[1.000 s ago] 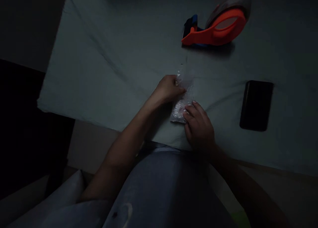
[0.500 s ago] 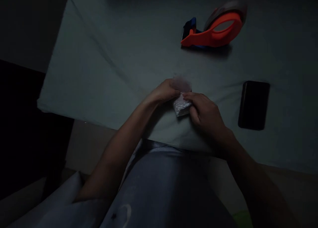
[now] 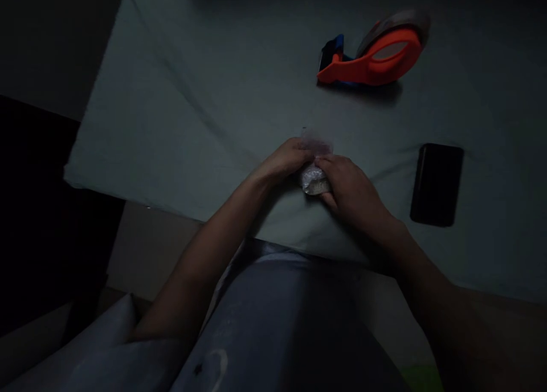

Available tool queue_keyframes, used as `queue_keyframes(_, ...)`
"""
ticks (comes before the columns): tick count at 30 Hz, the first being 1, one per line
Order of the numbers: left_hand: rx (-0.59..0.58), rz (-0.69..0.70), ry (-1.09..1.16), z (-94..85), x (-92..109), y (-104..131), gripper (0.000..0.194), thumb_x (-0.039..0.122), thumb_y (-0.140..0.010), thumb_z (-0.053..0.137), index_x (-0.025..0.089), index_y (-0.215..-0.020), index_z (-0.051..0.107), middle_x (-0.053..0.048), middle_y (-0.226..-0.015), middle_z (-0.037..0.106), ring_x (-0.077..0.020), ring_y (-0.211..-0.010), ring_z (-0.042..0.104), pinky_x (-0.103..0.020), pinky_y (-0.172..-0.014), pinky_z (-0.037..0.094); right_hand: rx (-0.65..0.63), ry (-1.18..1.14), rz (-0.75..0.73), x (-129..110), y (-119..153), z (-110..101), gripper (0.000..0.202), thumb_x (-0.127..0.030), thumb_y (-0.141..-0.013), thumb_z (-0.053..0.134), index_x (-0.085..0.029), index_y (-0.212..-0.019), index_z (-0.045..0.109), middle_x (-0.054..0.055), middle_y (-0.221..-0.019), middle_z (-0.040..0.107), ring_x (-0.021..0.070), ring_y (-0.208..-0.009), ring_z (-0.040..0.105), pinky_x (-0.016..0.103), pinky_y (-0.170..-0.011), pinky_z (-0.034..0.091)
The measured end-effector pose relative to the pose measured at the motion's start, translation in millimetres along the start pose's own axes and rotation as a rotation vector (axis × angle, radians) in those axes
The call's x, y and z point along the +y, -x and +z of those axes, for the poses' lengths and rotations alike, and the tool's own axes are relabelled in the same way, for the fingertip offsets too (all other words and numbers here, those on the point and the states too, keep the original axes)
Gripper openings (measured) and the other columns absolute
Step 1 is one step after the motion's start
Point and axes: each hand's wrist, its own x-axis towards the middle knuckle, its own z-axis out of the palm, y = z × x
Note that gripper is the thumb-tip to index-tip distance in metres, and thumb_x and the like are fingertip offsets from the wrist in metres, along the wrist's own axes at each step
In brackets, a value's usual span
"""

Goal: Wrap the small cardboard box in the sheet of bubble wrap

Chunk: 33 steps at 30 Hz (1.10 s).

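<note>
Near the front edge of the cloth-covered table, a small packet of bubble wrap [image 3: 313, 181] lies between my two hands. A loose, see-through flap of the wrap sticks up past my fingers at its far side. My left hand [image 3: 291, 157] grips the packet from the left, fingers closed on its upper part. From the right, my right hand [image 3: 348, 181] holds it, with thumb and fingers along its top and side. What the wrap encloses is hidden, and the scene is dim.
An orange and blue tape dispenser [image 3: 370, 64] with a roll of tape stands beyond my hands. A black phone-like slab [image 3: 437, 185] lies to the right on the pale green cloth [image 3: 171, 141]. The table's front edge runs just before my body.
My right hand has closed further around the packet, whose near end now looks rounder and more squeezed. The whole view has shifted slightly.
</note>
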Motion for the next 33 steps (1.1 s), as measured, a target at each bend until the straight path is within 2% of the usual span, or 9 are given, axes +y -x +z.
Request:
queue_keyframes(3, -0.056, -0.029, 0.087, -0.3, 1.6, 7.8, 0.012, 0.013, -0.083, 0.054, 0.013, -0.077, 0.064, 0.000, -0.072, 0.065, -0.0104, -0.066, 0.059, -0.026, -0.072, 0.048, -0.024, -0.009, 0.028, -3.5, -2.9, -16.5, 0.045, -0.023, -0.083, 0.060, -0.016, -0.127, 0.052, 0.016, -0.122, 0.056, 0.0306, -0.111, 0.057, 0.046, -0.091, 0.054)
queue_keyframes(5, -0.104, -0.041, 0.132, 0.2, 4.6, 15.6, 0.025, 0.029, -0.090, 0.053, 0.014, -0.075, 0.065, -0.001, -0.073, 0.065, -0.0111, -0.067, 0.059, -0.026, -0.071, 0.048, -0.071, -0.036, 0.034, -5.7, -2.5, -28.0, 0.042, -0.031, -0.085, 0.060, -0.017, -0.123, 0.055, 0.015, -0.114, 0.057, 0.0295, -0.103, 0.059, 0.045, -0.085, 0.055)
queue_keyframes(7, -0.224, -0.063, 0.163, 1.2, 8.7, 24.1, 0.033, 0.038, -0.092, 0.050, 0.014, -0.076, 0.066, -0.003, -0.076, 0.067, -0.0128, -0.071, 0.061, -0.027, -0.073, 0.049, -0.101, -0.076, 0.029, -6.7, -1.1, -36.0, 0.043, -0.040, -0.085, 0.061, -0.017, -0.121, 0.057, 0.014, -0.109, 0.060, 0.0290, -0.098, 0.061, 0.044, -0.082, 0.055)
queue_keyframes(9, -0.332, -0.110, 0.178, 2.5, 12.2, 31.8, 0.026, 0.036, -0.089, 0.055, 0.015, -0.078, 0.068, -0.003, -0.080, 0.068, -0.0135, -0.073, 0.061, -0.028, -0.074, 0.048, -0.060, -0.135, 0.046, -6.9, 0.7, -39.3, 0.047, -0.047, -0.084, 0.064, -0.018, -0.120, 0.057, 0.012, -0.109, 0.064, 0.0287, -0.098, 0.063, 0.043, -0.081, 0.055)
queue_keyframes(15, -0.124, -0.194, 0.219, 6.4, 4.8, 42.6, 0.016, 0.022, -0.076, 0.054, 0.017, -0.062, 0.056, 0.000, -0.059, 0.054, -0.0122, -0.056, 0.049, -0.029, -0.059, 0.041, 0.178, -0.263, 0.163, -14.2, 8.2, -30.4, 0.040, -0.046, -0.083, 0.067, -0.021, -0.113, 0.061, 0.010, -0.105, 0.065, 0.0260, -0.098, 0.063, 0.040, -0.082, 0.053)
queue_keyframes(21, -0.157, -0.109, 0.171, 6.3, -6.4, 44.2, 0.014, 0.028, -0.072, 0.060, 0.017, -0.064, 0.059, 0.000, -0.062, 0.054, -0.0105, -0.058, 0.045, -0.025, -0.055, 0.038, 0.213, -0.330, 0.216, -25.1, 15.1, -21.4, 0.031, -0.038, -0.085, 0.066, -0.019, -0.110, 0.063, 0.009, -0.103, 0.063, 0.0241, -0.098, 0.062, 0.041, -0.084, 0.052)
queue_keyframes(25, -0.115, -0.180, 0.141, 8.1, -4.2, 48.7, 0.011, 0.023, -0.070, 0.057, 0.017, -0.061, 0.057, 0.001, -0.059, 0.052, -0.0101, -0.054, 0.042, -0.024, -0.051, 0.035, 0.263, -0.354, 0.216, -23.8, 19.6, -21.9, 0.032, -0.040, -0.084, 0.066, -0.020, -0.108, 0.063, 0.009, -0.103, 0.066, 0.0249, -0.098, 0.063, 0.042, -0.084, 0.053)
queue_keyframes(29, -0.152, -0.243, 0.082, 8.7, -1.4, 57.3, 0.010, 0.022, -0.070, 0.056, 0.017, -0.061, 0.056, 0.002, -0.060, 0.051, -0.0103, -0.055, 0.044, -0.025, -0.052, 0.034, 0.380, -0.461, 0.333, -13.7, 19.5, -25.6, 0.032, -0.033, -0.084, 0.065, -0.022, -0.114, 0.062, 0.008, -0.110, 0.067, 0.0235, -0.101, 0.064, 0.040, -0.082, 0.055)
queue_keyframes(33, -0.263, -0.269, 0.059, 10.4, -5.4, 63.5, 0.009, 0.022, -0.074, 0.057, 0.017, -0.066, 0.059, 0.003, -0.063, 0.054, -0.0098, -0.056, 0.047, -0.026, -0.056, 0.035, 0.240, -0.540, 0.340, -11.5, 10.5, -30.2, 0.032, -0.028, -0.082, 0.067, -0.023, -0.114, 0.063, 0.004, -0.102, 0.071, 0.0206, -0.093, 0.067, 0.038, -0.083, 0.055)
